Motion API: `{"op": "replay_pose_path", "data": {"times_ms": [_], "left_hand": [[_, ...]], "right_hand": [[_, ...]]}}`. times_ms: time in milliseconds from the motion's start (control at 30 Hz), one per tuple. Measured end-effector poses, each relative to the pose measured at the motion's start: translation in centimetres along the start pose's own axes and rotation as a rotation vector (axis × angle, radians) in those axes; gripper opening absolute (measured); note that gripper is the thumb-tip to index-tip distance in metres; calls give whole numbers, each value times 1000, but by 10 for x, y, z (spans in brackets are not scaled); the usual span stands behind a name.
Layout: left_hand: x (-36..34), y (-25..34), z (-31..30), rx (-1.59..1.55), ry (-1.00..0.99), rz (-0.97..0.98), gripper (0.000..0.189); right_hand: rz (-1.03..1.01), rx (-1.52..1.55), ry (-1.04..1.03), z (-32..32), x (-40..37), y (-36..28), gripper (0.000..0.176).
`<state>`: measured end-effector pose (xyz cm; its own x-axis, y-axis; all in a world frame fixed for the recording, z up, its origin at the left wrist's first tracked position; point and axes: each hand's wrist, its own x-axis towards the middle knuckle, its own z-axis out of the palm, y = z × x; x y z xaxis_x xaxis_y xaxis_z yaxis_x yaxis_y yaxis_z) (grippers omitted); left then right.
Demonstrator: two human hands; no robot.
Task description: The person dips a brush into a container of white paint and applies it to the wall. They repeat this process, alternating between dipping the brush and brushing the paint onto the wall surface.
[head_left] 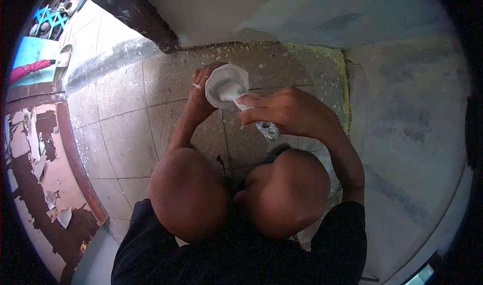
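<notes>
My left hand (201, 96) grips a white faceted bowl (212, 86) by its left side, tilted so that its inside faces me. White paste (231, 90) lies in the bowl, thickest at the lower right. A white band or smear shows on a left finger. Fingers and thumb of my right hand (282, 111) close around a white-smeared handled tool (267, 129). The tool's front end reaches the paste at the bowl's right rim; its exact shape is hidden there. Both hands are above the tiled floor, in front of my bent knees.
Paint-spattered floor tiles (171, 84) lie below. Grey patched walls (402, 124) rise ahead and at the right. A dark door frame (136, 13) stands upper left, a peeling door panel (65, 169) at left. A person's pink sleeve (30, 71) shows at far left.
</notes>
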<state>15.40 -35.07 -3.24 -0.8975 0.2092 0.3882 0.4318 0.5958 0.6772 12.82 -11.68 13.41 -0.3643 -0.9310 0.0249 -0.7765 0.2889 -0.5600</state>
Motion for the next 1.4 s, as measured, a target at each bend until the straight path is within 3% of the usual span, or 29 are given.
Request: {"op": "replay_pose_path", "data": {"times_ms": [167,267,333,367,533,567,633,733,867,900,933,967,1033,1100,1167,1233,1267,1400], "left_hand": [[-1,-3,3,-30,36,44,68],[-5,-9,7,-66,4,0,72],[-7,-9,8,-185,33,-186,72],[-6,-6,6,-180,39,-188,72],[-1,3,3,-269,118,-309,76],[0,4,5,-287,118,-326,77],[0,6,7,-326,117,-364,79],[-2,1,13,-248,81,-384,79],[-4,0,12,-331,9,-449,77],[-2,4,16,-397,89,-494,74],[-10,-15,28,-248,62,-415,76],[2,6,14,-268,71,-370,77],[0,5,20,-391,34,-584,77],[-3,-1,30,-370,65,-496,77],[3,-3,33,-343,85,-447,77],[7,6,28,-388,-31,-526,86],[9,9,28,-384,-34,-526,86],[7,12,34,-441,39,-499,76]], "right_hand": [[-57,3,46,5,-6,10,52],[-62,122,159,3,-25,17,38],[8,332,402,1,-41,20,22],[0,333,399,3,-46,22,22],[550,990,1285,31,-76,38,32],[547,984,1288,31,-79,38,32],[785,1037,1373,32,-83,38,36],[850,1099,1378,32,-95,39,35],[674,1286,1488,38,-129,54,32],[626,1277,1521,29,-128,52,30],[555,1201,1558,13,-130,47,30],[449,1153,1609,0,-132,39,27],[305,1072,1666,-38,-139,28,24],[147,637,1907,-71,-142,10,26],[-60,198,1865,-111,-146,1,23],[-246,-118,1747,-152,-138,-9,33],[-244,-116,1751,-153,-145,-6,33],[203,-871,1566,-143,-183,29,17]]}}
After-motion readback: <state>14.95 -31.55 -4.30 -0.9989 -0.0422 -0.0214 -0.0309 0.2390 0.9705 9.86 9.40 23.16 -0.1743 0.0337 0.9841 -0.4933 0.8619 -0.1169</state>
